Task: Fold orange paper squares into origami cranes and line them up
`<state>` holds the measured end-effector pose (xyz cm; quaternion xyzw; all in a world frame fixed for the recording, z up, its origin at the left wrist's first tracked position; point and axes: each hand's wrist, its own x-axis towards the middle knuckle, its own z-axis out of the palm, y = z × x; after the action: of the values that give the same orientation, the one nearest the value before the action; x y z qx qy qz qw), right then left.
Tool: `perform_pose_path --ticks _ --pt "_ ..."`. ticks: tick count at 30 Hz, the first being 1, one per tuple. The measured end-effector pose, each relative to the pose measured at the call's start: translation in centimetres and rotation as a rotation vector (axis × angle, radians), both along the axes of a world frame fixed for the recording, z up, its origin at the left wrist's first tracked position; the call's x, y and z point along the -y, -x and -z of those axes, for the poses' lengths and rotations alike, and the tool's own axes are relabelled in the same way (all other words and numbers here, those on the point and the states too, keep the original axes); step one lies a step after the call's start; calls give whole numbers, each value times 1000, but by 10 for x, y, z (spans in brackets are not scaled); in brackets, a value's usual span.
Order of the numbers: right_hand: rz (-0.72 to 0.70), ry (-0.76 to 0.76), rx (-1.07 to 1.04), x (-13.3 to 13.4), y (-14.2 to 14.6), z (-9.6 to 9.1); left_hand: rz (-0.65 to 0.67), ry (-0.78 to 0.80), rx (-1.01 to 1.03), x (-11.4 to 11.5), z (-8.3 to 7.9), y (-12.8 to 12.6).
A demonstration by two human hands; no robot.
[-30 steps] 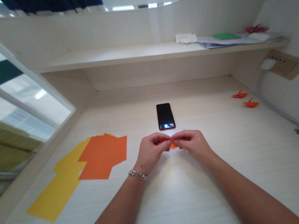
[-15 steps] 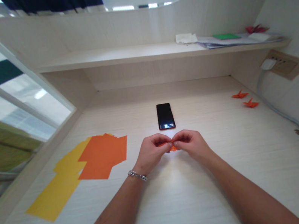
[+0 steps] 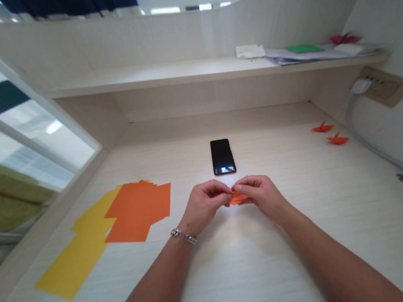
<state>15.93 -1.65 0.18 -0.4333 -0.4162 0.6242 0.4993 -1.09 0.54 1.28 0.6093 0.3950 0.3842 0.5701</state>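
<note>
The left hand (image 3: 206, 206) and the right hand (image 3: 260, 197) are both closed, and they come together at the fingertips. Between them they pinch a small folded orange paper (image 3: 239, 198). The fingers hide part of it, so its whole shape is hard to see. The hands seem to stay this close because the paper is so small that only the tips of the fingers can hold it. It sits in the middle, low over the desk, but I cannot tell if it touches the desk.

A metal bracelet (image 3: 183, 236) hangs on the left wrist. A black phone (image 3: 222, 156) lies flat just past the hands, not touching them. To the left, orange paper sheets (image 3: 138, 210) lie partly on top of yellow paper sheets (image 3: 75, 262). They are off to the side, so they are not in the way of the hands. On the right, two little orange paper birds (image 3: 323, 127) sit near the wall, also out of the way. A gray cable (image 3: 372, 140) runs along that wall from a wall socket (image 3: 387, 85). Above, a wooden shelf (image 3: 158, 76) holds a stack of papers (image 3: 309, 55) and a red paper bird (image 3: 345, 38).
</note>
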Motion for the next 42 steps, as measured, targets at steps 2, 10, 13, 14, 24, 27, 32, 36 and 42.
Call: perform_pose_path --ticks 2,10,13,14,24,27,32,36,42 --pt "14 18 4 0 0 1 0 -9 -20 0 1 0" --pt "64 -45 140 -3 -2 5 16 61 -13 -2 5 0" --pt "63 -51 153 -2 -2 4 14 95 9 -2 4 0" --pt "59 -52 153 -2 -3 4 10 103 17 -2 3 -1" --pt "27 -74 140 1 -2 2 3 83 18 -1 1 -1" --pt "22 -100 161 1 -2 3 9 59 4 -2 4 0" --pt "12 -137 227 0 -2 5 1 33 -19 -4 8 0" --pt "7 -104 234 -1 -2 5 -8 39 -32 -3 7 -1" --pt "66 -30 206 -1 4 4 -15 23 -51 -1 5 -3"
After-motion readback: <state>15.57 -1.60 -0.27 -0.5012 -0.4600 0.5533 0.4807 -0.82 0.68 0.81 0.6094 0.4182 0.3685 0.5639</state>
